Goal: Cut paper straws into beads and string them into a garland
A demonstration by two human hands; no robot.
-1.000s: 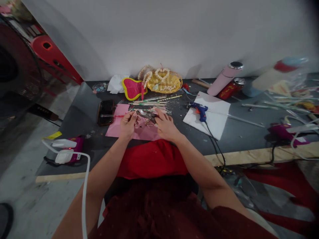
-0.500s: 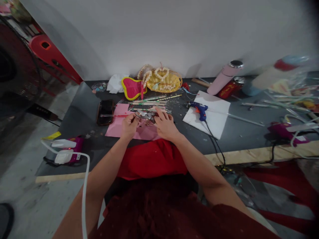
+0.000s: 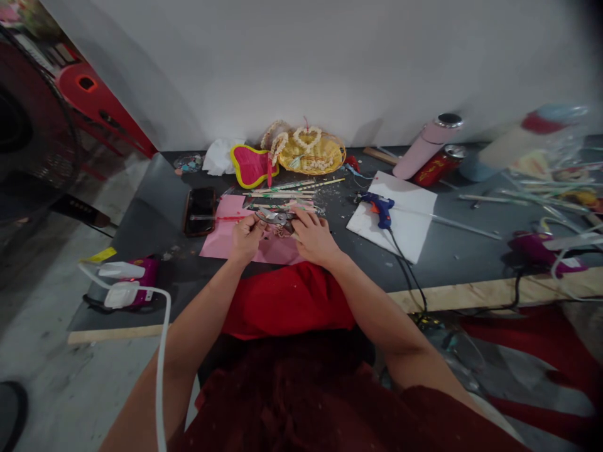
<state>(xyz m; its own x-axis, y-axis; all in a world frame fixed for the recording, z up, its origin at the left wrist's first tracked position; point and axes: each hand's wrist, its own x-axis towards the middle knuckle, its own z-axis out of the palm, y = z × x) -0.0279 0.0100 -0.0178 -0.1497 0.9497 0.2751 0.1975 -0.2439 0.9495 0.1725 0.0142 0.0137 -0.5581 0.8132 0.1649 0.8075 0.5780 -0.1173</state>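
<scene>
Over the pink sheet [image 3: 219, 238], my right hand [image 3: 315, 237] is wrapped around a pair of pruning shears [image 3: 277, 218], whose metal jaws point left. My left hand [image 3: 247, 238] is closed in a pinch by the tip of the jaws. What its fingers grip is too small to make out. Beneath the shears lies a little heap of pale beads or cut bits [image 3: 281, 231], partly hidden by my right hand. Just beyond my hands, several thin patterned sticks or straws [image 3: 282, 195] lie across the table.
A phone [image 3: 200, 212] lies left of the sheet. Behind are a wicker basket [image 3: 336, 162] with bead strings and a yellow-rimmed pink dish [image 3: 254, 166]. Rightward, a blue glue gun [image 3: 382, 212] rests on a white board [image 3: 414, 216], near a pink flask [image 3: 426, 147] and red can [image 3: 438, 166].
The camera view has shifted very slightly. Both hands stay in place over the pink sheet, with the shears still in my right hand.
</scene>
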